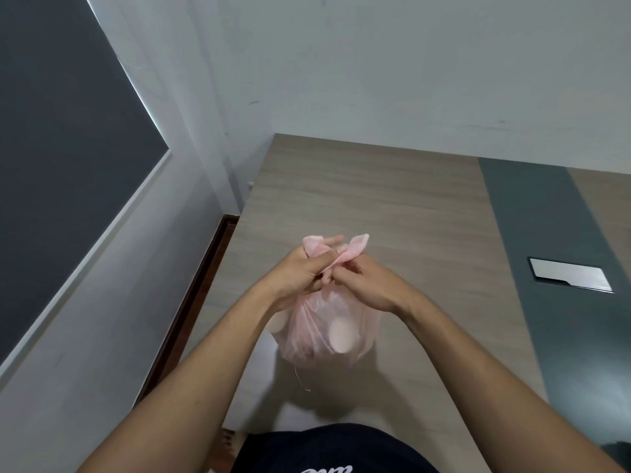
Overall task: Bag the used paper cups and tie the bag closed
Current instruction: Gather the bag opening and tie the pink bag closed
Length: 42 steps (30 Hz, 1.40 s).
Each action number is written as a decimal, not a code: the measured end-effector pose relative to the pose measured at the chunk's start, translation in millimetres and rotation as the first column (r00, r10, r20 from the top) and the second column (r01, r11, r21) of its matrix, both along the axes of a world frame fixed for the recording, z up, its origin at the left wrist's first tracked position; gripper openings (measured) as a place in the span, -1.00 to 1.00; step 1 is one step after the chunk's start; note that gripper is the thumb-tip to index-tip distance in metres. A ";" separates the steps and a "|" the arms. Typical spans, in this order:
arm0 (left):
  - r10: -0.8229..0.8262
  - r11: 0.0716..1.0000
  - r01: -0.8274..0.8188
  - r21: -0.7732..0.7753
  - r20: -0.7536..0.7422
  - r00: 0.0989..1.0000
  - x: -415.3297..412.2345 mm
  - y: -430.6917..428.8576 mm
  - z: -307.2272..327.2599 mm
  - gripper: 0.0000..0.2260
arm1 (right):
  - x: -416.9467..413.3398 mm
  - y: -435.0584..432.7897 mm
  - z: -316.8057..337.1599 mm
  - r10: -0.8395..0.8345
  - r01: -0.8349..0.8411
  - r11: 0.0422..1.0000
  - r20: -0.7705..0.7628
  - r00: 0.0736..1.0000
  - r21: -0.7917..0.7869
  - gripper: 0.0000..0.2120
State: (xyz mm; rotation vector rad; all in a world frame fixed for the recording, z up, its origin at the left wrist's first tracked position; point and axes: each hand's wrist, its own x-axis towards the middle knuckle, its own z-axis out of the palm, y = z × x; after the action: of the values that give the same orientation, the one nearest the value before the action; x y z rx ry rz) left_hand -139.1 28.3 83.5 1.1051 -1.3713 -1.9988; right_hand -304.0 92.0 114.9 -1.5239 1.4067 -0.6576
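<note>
We count one pink bag (324, 322), perhaps two cups (341, 336) inside it, one left hand (300, 278) and one right hand (372, 288) at its top, and one metal plate (570, 275) to its right.

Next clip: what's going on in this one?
A person is closing a pink plastic bag above the near end of a wooden table. The left hand and right hand both pinch the bag's handles, which are drawn together at the neck. No finished knot is visible yet. At least one paper cup shows through the thin plastic, so the bagging looks done and the tying is under way.
</note>
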 end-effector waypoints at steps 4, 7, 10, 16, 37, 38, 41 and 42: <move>0.057 0.998 -0.056 0.016 -0.025 0.998 2.8 -2.0 -6.5 -0.74 | -1.4 0.3 -0.1 0.029 -0.029 0.999 -0.011 1.000 0.033 -0.62; 0.045 0.998 -0.046 -0.039 -0.018 0.999 4.4 0.2 -9.1 -0.80 | -0.1 1.1 0.7 0.008 -0.014 0.997 0.092 0.996 0.071 -0.44; 0.030 0.992 -0.027 -0.126 0.023 0.999 5.9 2.1 -12.4 -0.75 | 3.0 0.0 -7.4 -0.090 0.083 0.995 0.118 0.989 0.062 -0.33; 0.129 0.974 -0.123 -0.192 0.021 0.991 7.8 11.0 -11.9 -0.67 | 3.5 -2.0 -16.2 -0.332 0.333 0.943 -0.029 0.943 0.018 -0.35; 0.329 0.492 0.088 -0.866 0.278 0.903 16.8 11.7 -12.9 -0.79 | -20.4 -1.0 -13.7 -0.304 0.280 0.911 0.033 0.952 0.304 -0.47; 0.332 0.525 0.068 -0.848 0.278 0.901 15.6 11.9 -10.6 -0.86 | -19.0 0.2 -11.1 -0.299 0.257 0.909 0.083 0.951 0.327 -0.43; 0.302 0.671 0.028 -0.741 0.308 0.902 11.1 14.4 -7.1 -0.89 | -16.7 -1.3 -10.6 -0.317 0.155 0.877 0.305 0.898 0.454 -0.47; 0.286 0.714 0.023 -0.700 0.321 0.903 9.5 15.0 -7.2 -0.86 | -15.2 -2.0 -10.2 -0.309 0.090 0.864 0.380 0.872 0.495 -0.48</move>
State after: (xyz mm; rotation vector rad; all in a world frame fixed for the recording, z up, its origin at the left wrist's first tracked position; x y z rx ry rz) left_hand -129.6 43.3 76.3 1.2241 -1.9567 -0.9792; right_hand -319.2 89.9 104.7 -0.7812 1.2536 -0.6866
